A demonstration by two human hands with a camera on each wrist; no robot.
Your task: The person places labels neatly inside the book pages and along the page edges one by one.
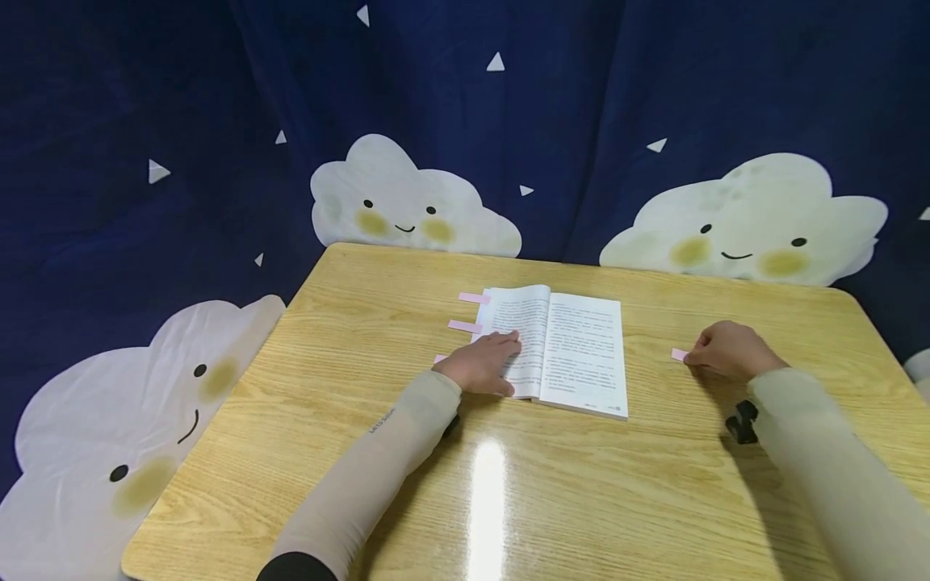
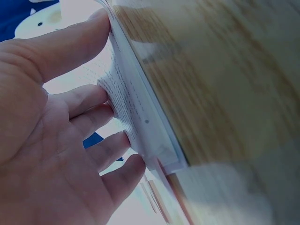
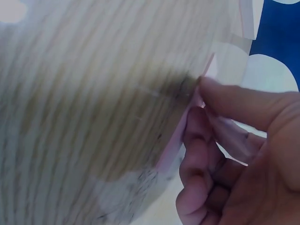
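Note:
An open book [image 1: 584, 347] with printed pages lies on the table. My left hand [image 1: 479, 365] rests on its left page, fingers spread and fairly straight. From the left wrist view, the fingertips and thumb touch the page [image 2: 123, 93]. Pink sticky tabs stick out past the book's left edge: an upper tab [image 1: 472, 298], a middle tab [image 1: 462, 326] and a lower tab [image 1: 439, 358] partly hidden by the hand. To the right of the book, my right hand [image 1: 735, 351] pinches a pink sticky tab [image 3: 174, 151] between thumb and fingers, close over the tabletop.
The light wooden table [image 1: 363, 323] has rounded corners and a bright reflection near its front. Behind it hangs a dark blue curtain [image 1: 567, 97] with smiling clouds. Both forearms wear pale sleeves, and a black wrist device [image 1: 742, 422] sits under the right one.

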